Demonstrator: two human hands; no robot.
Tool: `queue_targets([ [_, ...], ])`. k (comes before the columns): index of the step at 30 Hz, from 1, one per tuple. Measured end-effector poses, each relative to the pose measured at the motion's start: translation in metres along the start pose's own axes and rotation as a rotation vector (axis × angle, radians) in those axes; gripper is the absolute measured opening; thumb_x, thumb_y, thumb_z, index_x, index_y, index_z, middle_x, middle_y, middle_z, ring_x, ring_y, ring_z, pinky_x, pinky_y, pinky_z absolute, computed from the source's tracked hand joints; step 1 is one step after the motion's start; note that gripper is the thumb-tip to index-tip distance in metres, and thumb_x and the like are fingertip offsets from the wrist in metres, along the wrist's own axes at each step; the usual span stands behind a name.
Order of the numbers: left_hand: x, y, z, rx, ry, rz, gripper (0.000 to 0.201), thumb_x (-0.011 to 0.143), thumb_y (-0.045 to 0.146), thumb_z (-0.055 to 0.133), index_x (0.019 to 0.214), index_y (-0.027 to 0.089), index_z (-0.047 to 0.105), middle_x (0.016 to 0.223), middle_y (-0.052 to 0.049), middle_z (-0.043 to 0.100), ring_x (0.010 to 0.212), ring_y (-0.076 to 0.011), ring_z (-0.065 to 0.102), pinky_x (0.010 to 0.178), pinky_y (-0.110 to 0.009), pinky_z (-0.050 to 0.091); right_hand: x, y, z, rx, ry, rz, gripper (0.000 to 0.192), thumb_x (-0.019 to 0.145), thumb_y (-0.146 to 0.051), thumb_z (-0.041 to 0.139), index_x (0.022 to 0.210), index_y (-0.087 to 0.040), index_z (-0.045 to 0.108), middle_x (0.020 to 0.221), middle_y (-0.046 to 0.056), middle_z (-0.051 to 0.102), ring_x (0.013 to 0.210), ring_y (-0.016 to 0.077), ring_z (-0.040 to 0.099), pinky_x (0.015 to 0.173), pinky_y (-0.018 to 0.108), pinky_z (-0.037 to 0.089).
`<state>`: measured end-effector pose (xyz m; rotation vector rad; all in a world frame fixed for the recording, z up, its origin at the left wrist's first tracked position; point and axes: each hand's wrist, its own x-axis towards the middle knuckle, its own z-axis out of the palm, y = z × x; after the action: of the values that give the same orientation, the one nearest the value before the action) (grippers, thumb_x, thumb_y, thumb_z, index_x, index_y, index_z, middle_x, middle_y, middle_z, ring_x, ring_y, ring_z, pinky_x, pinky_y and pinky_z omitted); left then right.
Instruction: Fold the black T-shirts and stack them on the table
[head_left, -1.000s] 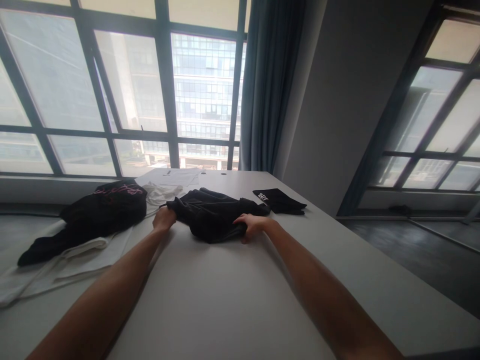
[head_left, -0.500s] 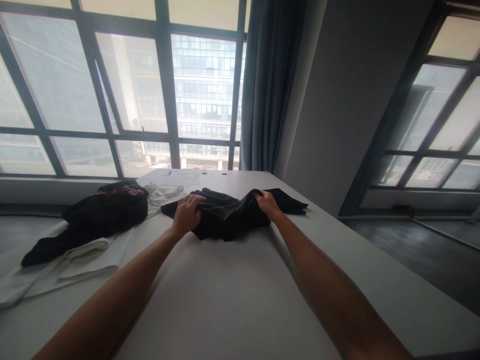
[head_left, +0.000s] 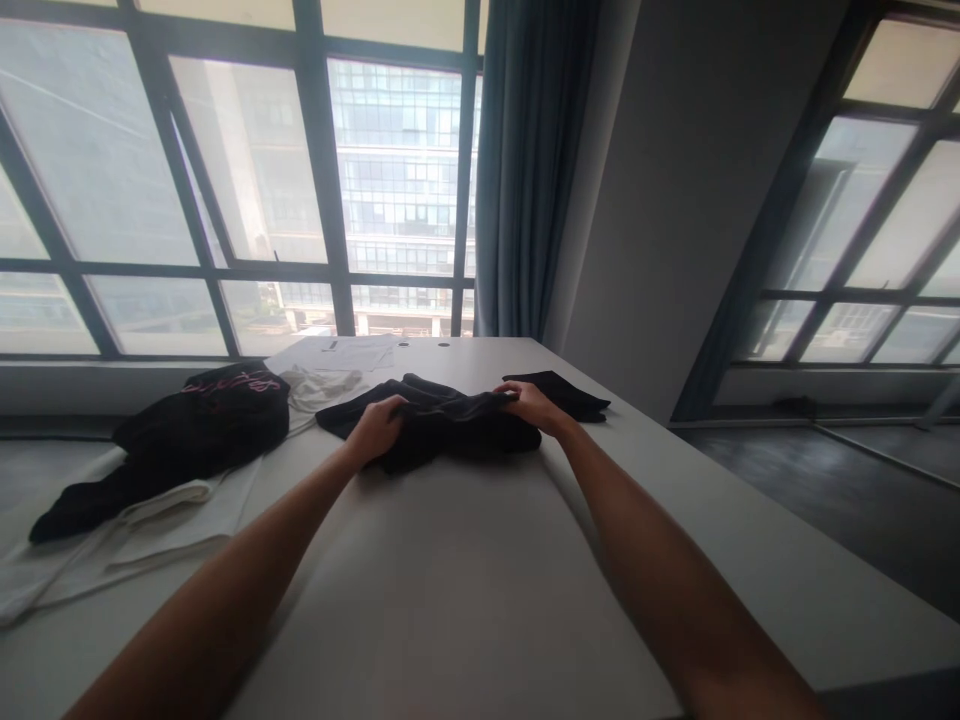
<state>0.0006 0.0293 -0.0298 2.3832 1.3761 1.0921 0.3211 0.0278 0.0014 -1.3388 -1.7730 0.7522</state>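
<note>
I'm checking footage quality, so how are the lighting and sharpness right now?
Head view: the far window glares pale and hazy; head view: the held black cloth goes nearly featureless in front; head view: the pink lettering is too soft to read.

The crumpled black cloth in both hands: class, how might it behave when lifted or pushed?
The crumpled black cloth would probably be floppy, as it bends into soft folds between the bare left hand and bare right hand. It seems unlikely to roll, being bunched low and uneven over the white table.
</note>
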Motion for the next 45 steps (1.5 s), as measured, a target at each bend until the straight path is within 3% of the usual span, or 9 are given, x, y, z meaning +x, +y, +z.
queue_targets([
  [3, 0.009, -0.004, -0.019, -0.057, 0.200, -0.167, 0.034, 0.083, 0.031, 0.045, 0.096, 0.015, 0.072, 0.093, -0.007, 0.074, 0.092, -0.0252, 0.066, 0.087, -0.034, 0.051, -0.009, -0.003, -0.010, -0.060, -0.137, -0.047, 0.056, 0.060, -0.042, 0.087, 0.107, -0.017, 0.072, 0.100, 0.006, 0.072, 0.097, 0.0243, 0.065, 0.086, 0.031, 0.050],
  [7, 0.009, -0.005, -0.039, -0.071, 0.318, -0.347, 0.033, 0.083, 0.034, 0.046, 0.092, 0.016, 0.073, 0.096, -0.007, 0.075, 0.094, -0.0265, 0.065, 0.088, -0.034, 0.049, -0.013, -0.006, -0.012, -0.105, -0.312, -0.023, 0.055, 0.061, -0.040, 0.086, 0.109, -0.017, 0.072, 0.103, 0.006, 0.072, 0.099, 0.0257, 0.065, 0.086, 0.032, 0.051],
  [9, 0.007, -0.006, -0.044, -0.049, 0.340, -0.387, 0.032, 0.084, 0.034, 0.047, 0.094, 0.018, 0.073, 0.097, -0.006, 0.075, 0.096, -0.0263, 0.065, 0.088, -0.033, 0.049, -0.009, -0.005, -0.009, -0.177, -0.305, -0.030, 0.046, 0.061, -0.031, 0.084, 0.103, -0.017, 0.072, 0.098, 0.005, 0.073, 0.095, 0.0244, 0.066, 0.083, 0.030, 0.051],
  [13, 0.005, -0.009, -0.051, 0.115, 0.365, -0.351, 0.031, 0.083, 0.037, 0.054, 0.101, 0.018, 0.070, 0.102, -0.008, 0.072, 0.099, -0.0273, 0.064, 0.091, -0.034, 0.048, 0.001, 0.000, -0.007, -0.393, 0.042, -0.070, 0.024, 0.068, -0.018, 0.072, 0.091, -0.015, 0.074, 0.088, 0.005, 0.072, 0.084, 0.0211, 0.066, 0.077, 0.028, 0.049],
  [18, 0.005, -0.008, -0.064, 0.321, 0.398, -0.120, 0.034, 0.078, 0.039, 0.060, 0.103, 0.018, 0.069, 0.102, -0.009, 0.065, 0.103, -0.0290, 0.060, 0.094, -0.039, 0.048, 0.005, 0.010, -0.020, -0.388, 0.600, -0.111, 0.025, 0.074, -0.021, 0.058, 0.093, -0.016, 0.074, 0.089, 0.007, 0.073, 0.085, 0.0211, 0.065, 0.083, 0.032, 0.049],
  [26, 0.004, 0.014, -0.099, 0.399, 0.482, -0.080, 0.031, 0.066, 0.016, 0.053, 0.090, 0.021, 0.072, 0.091, -0.006, 0.065, 0.088, -0.0256, 0.064, 0.082, -0.035, 0.051, 0.017, 0.007, -0.036, 0.056, 0.932, -0.182, 0.036, 0.084, -0.044, 0.051, 0.096, -0.015, 0.068, 0.094, 0.010, 0.072, 0.088, 0.0234, 0.063, 0.084, 0.036, 0.049],
  [36, 0.002, 0.014, -0.109, 0.494, 0.437, -0.238, 0.025, 0.077, 0.025, 0.053, 0.095, 0.018, 0.070, 0.105, -0.013, 0.070, 0.103, -0.0338, 0.064, 0.086, -0.041, 0.051, -0.003, -0.012, -0.035, -0.026, 0.636, -0.157, 0.060, 0.086, -0.074, 0.042, 0.071, -0.019, 0.058, 0.064, 0.001, 0.056, 0.068, 0.0181, 0.054, 0.069, 0.030, 0.045],
  [42, 0.007, -0.001, -0.104, 0.411, 0.380, -0.315, 0.030, 0.080, 0.023, 0.048, 0.104, 0.018, 0.066, 0.096, -0.012, 0.072, 0.096, -0.0315, 0.067, 0.085, -0.041, 0.052, -0.010, -0.014, -0.029, -0.318, 0.164, -0.236, 0.063, 0.069, -0.061, 0.077, 0.111, -0.017, 0.064, 0.099, 0.007, 0.069, 0.090, 0.0231, 0.064, 0.081, 0.033, 0.049],
  [45, 0.007, -0.006, -0.104, 0.397, 0.362, -0.281, 0.033, 0.080, 0.025, 0.050, 0.108, 0.018, 0.065, 0.100, -0.011, 0.072, 0.100, -0.0309, 0.067, 0.089, -0.041, 0.052, -0.006, -0.010, -0.026, -0.579, 0.102, -0.173, 0.060, 0.068, -0.036, 0.082, 0.122, -0.019, 0.061, 0.109, 0.009, 0.070, 0.098, 0.0240, 0.064, 0.086, 0.032, 0.048],
])
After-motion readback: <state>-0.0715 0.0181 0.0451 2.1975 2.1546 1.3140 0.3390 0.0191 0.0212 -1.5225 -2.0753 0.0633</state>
